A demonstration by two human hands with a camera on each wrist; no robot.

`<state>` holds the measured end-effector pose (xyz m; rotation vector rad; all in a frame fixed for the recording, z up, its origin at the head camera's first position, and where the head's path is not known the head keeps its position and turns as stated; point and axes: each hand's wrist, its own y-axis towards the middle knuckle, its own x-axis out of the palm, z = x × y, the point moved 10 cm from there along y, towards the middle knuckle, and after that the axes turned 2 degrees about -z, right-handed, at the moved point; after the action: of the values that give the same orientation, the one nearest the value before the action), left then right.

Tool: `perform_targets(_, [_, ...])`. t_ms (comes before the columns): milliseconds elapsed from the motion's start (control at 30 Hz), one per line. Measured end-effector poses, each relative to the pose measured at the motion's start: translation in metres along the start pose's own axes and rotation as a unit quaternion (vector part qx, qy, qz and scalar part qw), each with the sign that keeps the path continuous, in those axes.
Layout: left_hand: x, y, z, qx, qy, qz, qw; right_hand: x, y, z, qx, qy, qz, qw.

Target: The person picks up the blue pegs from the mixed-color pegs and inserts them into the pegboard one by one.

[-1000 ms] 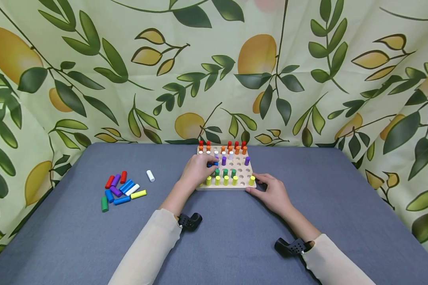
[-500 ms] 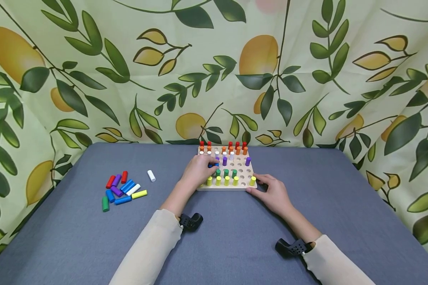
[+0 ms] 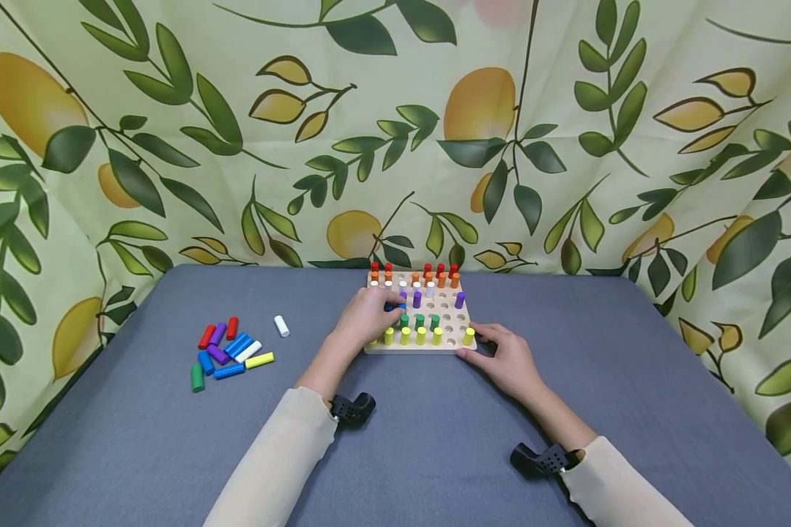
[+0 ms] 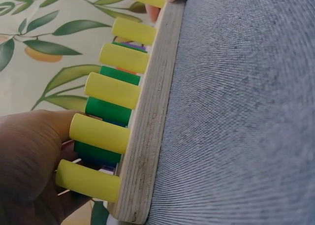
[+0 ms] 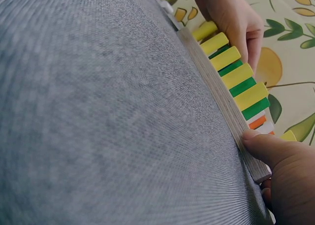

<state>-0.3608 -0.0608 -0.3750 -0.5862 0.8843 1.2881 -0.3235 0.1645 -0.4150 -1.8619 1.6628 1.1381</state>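
A wooden pegboard [image 3: 419, 350] stands on the table with rows of red, orange, white, purple, green and yellow pegs upright in its holes. Over its left side, my left hand [image 3: 364, 315] pinches a blue peg [image 3: 389, 308], partly hidden by the fingers; another bit of blue shows beside it. In the left wrist view the yellow pegs [image 4: 101, 131] and green pegs [image 4: 107, 110] cover the fingertips. My right hand [image 3: 506, 356] grips the board's front right corner, its thumb [image 5: 266, 145] on the edge in the right wrist view.
On the table's left lie loose pegs in a cluster: blue [image 3: 229, 371], yellow [image 3: 260, 360], green [image 3: 198, 378], red [image 3: 206, 337], purple [image 3: 217, 354] and white. One white peg [image 3: 281, 326] lies apart, nearer the board. A leaf-patterned cloth [image 3: 395, 146] hangs behind the table.
Both hands stay at the same places on the board. The whole head view has shifted slightly; no peg has visibly changed place.
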Motion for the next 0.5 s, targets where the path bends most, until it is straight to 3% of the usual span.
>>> perform_targets(267, [-0.0055, -0.0015, 0.0008, 0.003, -0.010, -0.005, 0.9999, -0.0024, 0.0004, -0.0013, -0.004, 0.000, 0.005, 1.000])
perform_targets(500, [-0.0098, -0.0072, -0.0041, -0.016, -0.029, -0.006, 0.9994, -0.0018, -0.0008, -0.0017, -0.005, 0.006, 0.004, 1.000])
